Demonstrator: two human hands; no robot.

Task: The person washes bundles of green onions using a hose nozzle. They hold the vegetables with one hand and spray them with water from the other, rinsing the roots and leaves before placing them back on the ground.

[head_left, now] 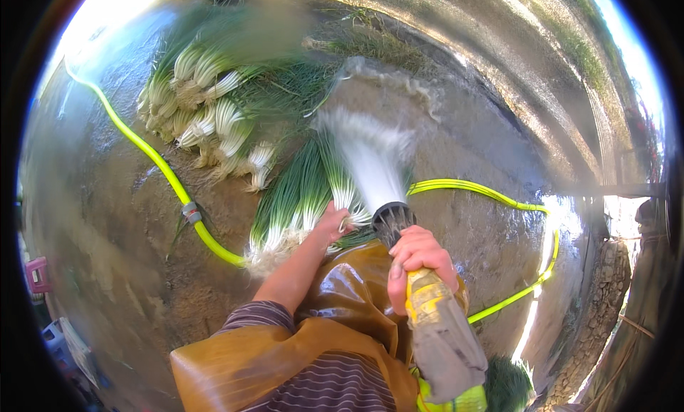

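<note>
My left hand grips a bunch of green onions near its white root end, the leaves pointing away from me. Beside it on the wet ground lie more green onions, their pale roots towards me. My right hand is closed around a spray nozzle with a black ribbed head. Yellow tape and a grey wrapping cover the part behind my fingers. A wide, blurred fan of water shoots forward from the nozzle, along the right side of the held bunch.
A large pile of green onions lies ahead to the left. A bright yellow hose with a grey coupling crosses the left ground; yellow hose also curves at right. Blue and pink plastic items stand far left.
</note>
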